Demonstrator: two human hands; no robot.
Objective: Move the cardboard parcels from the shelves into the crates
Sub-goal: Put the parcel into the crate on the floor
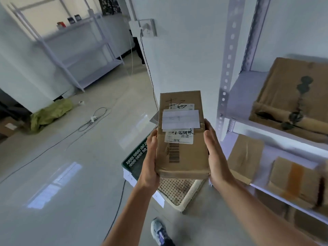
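Note:
I hold a long cardboard parcel (182, 157) with white labels and a barcode in the air before me. My left hand (150, 157) grips its left side and my right hand (215, 155) grips its right side. Below the parcel on the floor stand a dark green mesh crate (136, 157) and a cream perforated crate (184, 197), both partly hidden by the parcel. More cardboard parcels lie on the white shelf unit (276, 128) at the right: a large one (294, 98) on the upper board, and two smaller ones (245, 157) (294, 181) on the board below.
Cables (92, 121) trail across the glossy floor at the left and past the crates. A green bag (49, 114) lies by the far wall. Another white shelf unit (78, 50) stands at the back left. My shoe (159, 231) is near the bottom edge.

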